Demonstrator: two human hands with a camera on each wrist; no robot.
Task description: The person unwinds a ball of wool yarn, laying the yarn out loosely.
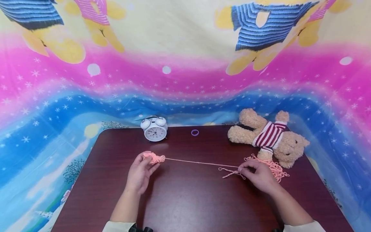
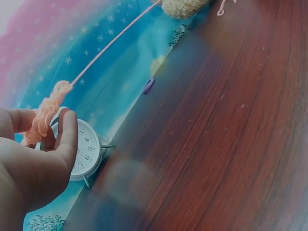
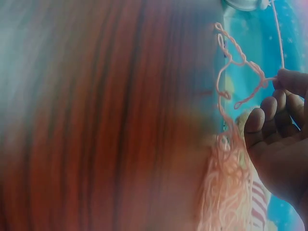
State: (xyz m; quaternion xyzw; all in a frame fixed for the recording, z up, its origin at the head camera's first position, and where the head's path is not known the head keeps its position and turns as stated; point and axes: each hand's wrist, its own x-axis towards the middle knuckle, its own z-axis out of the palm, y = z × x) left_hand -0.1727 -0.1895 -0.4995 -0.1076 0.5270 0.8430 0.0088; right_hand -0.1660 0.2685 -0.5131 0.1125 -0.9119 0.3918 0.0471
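Note:
My left hand [image 1: 140, 174] holds a small bundle of peach yarn [image 1: 155, 158] between thumb and fingers, raised over the left part of the table. From the bundle a taut strand [image 1: 200, 162] runs across to my right hand [image 1: 259, 177], which pinches it between thumb and index finger. Twisted loops of yarn [image 3: 245, 60] dangle beside the right fingertips in the right wrist view. Behind the right hand lies a loose heap of the same yarn [image 1: 278, 170], partly hidden by the hand in the head view.
A white twin-bell alarm clock [image 1: 155, 130] stands at the back of the dark wooden table [image 1: 185, 199]. Right of it lies a purple ring [image 1: 195, 132]. A teddy bear [image 1: 268, 137] in a striped sweater lies at the back right, its arm near the yarn heap. Patterned cloth hangs behind.

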